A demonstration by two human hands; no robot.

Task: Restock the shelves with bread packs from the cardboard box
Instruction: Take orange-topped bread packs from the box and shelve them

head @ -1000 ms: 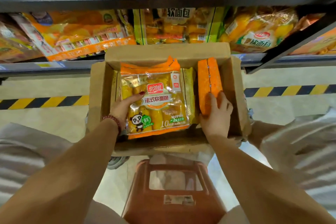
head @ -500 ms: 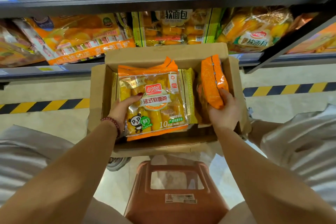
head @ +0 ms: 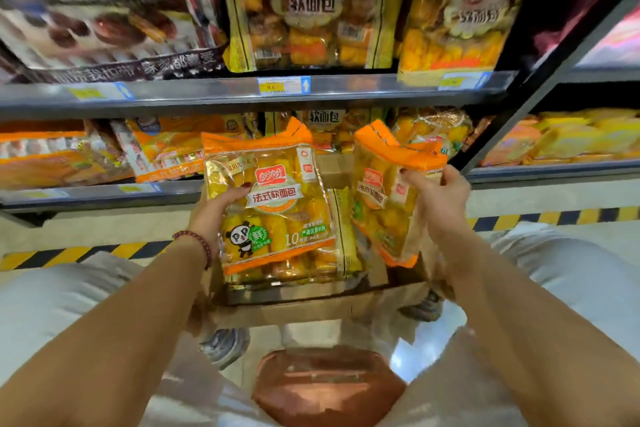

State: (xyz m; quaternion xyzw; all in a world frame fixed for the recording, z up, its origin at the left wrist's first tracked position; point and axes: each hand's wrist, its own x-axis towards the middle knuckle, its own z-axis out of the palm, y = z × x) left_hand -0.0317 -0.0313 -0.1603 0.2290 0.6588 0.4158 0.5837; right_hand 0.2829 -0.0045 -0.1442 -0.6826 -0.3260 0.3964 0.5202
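Hidden: cardboard box (head: 311, 310) mostly covered by packs and forearms, only its brown front wall plain at lower centre.
Hard to read: dark packs at upper left smeared by blur; reddish-brown stool (head: 329, 388) at bottom centre soft-edged.
Left hand (head: 214, 215): gripping the left edge of a bread pack (head: 277, 211), thumb on its face; pack upright, front facing the camera, at frame centre above the box.
Right hand (head: 440, 194): clasped on the upper right edge of a second bread pack (head: 384, 198), tilted, right of centre.
Room: metal shelves (head: 207, 94) across the top half, stocked with bread bags; price label (head: 284, 85) on the rail.
Floor (head: 104, 229): pale, glossy, with yellow-black striped tape (head: 79, 255).
Materials: clear crinkled film, orange seams, yellow rolls inside; beaded bracelet (head: 195, 241) at the left wrist.
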